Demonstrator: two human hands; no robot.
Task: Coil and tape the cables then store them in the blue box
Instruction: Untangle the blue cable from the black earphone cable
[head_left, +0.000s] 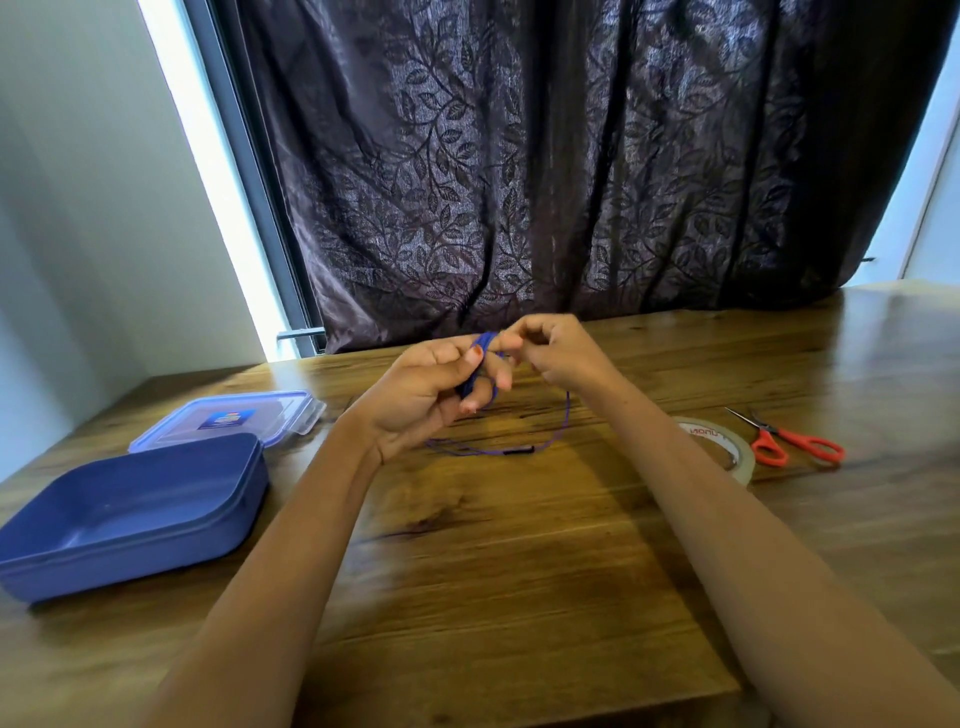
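A thin blue cable is partly wound around the fingers of my left hand, which is raised above the table's far middle. My right hand pinches the same cable just right of the coil. The cable's loose end trails down onto the wood, with a small black piece lying on the table. The blue box stands open at the near left, nothing visible inside. A roll of clear tape lies on the right, partly hidden by my right forearm.
The box's clear lid lies flat behind the box. Red-handled scissors rest right of the tape. A dark patterned curtain hangs behind the wooden table, whose near edge cuts off at the lower right.
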